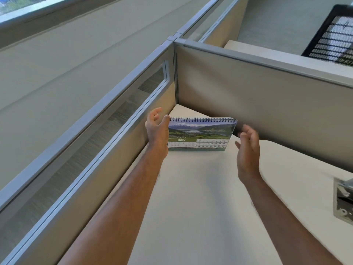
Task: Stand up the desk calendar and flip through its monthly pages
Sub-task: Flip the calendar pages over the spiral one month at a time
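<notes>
The desk calendar [201, 133] stands upright in the far corner of the white desk [200, 197]. It has a black spiral binding along the top and shows the MAY page with a lake and mountain photo. My left hand [157, 129] is at the calendar's left edge, thumb resting at the top left corner by the spiral, fingers spread behind. My right hand [248, 148] hovers just right of the calendar, fingers apart and slightly blurred, touching nothing.
Grey cubicle partitions [267, 96] close the corner behind and to the left [114, 134] of the calendar. A grey cable outlet box [343, 201] is set into the desk at the right edge. A black mesh chair back [332, 35] shows beyond the partition.
</notes>
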Available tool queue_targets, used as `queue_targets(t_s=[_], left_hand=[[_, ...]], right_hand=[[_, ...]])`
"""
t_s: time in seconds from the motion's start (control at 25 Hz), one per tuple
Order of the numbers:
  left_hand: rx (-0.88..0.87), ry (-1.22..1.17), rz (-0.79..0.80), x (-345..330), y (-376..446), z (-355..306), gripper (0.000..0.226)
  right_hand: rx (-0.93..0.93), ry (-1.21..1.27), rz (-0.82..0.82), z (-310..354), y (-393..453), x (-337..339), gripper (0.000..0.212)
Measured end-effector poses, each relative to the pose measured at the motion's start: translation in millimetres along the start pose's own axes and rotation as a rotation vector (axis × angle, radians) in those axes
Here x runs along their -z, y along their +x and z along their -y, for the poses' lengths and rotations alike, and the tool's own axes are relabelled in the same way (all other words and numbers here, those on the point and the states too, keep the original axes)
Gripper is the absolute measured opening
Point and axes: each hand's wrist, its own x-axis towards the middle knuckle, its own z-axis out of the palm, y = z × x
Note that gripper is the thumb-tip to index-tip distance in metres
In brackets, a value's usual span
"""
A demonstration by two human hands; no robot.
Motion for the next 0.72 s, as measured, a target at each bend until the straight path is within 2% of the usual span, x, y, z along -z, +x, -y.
queue_targets(t_s=[0.08,0.16,0.32,0.56,0.72], left_hand=[[0.008,-0.005,-0.001,-1,0,2,0.006],[0.009,0.003,0.001,-1,-1,5,0.008],[0.011,0.006,0.005,2,-1,9,0.01],[0.007,-0.002,0.012,3,-2,9,0.01],[0.002,-0.005,0.017,3,-2,9,0.01]], right_hand=[[-0.077,-0.089,0.014,-16,-7,1,0.041],[-0.119,-0.125,0.074,-26,-13,0,0.045],[-0.088,-0.155,0.133,-33,-18,-5,0.043],[-0.065,-0.113,0.087,-30,-18,-5,0.045],[-0.044,-0.157,0.034,-31,-15,-3,0.038]])
